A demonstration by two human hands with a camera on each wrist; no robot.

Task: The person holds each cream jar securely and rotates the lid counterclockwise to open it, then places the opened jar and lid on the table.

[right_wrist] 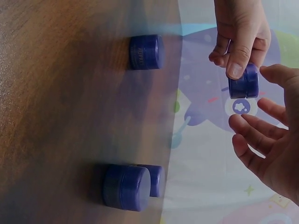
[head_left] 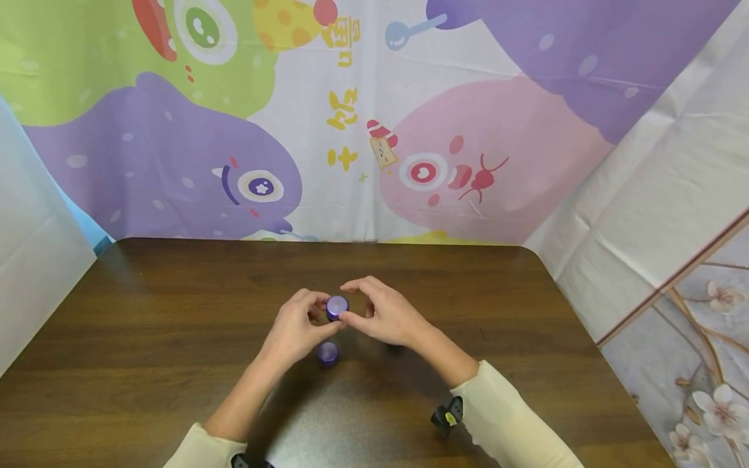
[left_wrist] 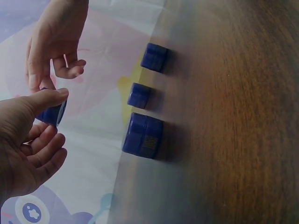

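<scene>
My left hand [head_left: 296,327] pinches a small round purple jar [head_left: 337,307] between thumb and fingers, raised above the table. In the right wrist view, the held jar [right_wrist: 244,81] shows its lid seam and smooth side. My right hand [head_left: 383,311] is close on the jar's other side, thumb tip right at its edge and the other fingers spread loosely. Below the hands, another purple jar [head_left: 328,353] stands on the table. The left wrist view shows a larger jar [left_wrist: 144,135] and two smaller jars [left_wrist: 139,95] in a row.
The dark wooden table [head_left: 146,338] carries the jars. A cartoon-printed cloth [head_left: 339,195] hangs behind its far edge, with white cloth [head_left: 632,195] and a flowered panel [head_left: 702,338] at the right. A black strap device [head_left: 447,416] sits at the right sleeve.
</scene>
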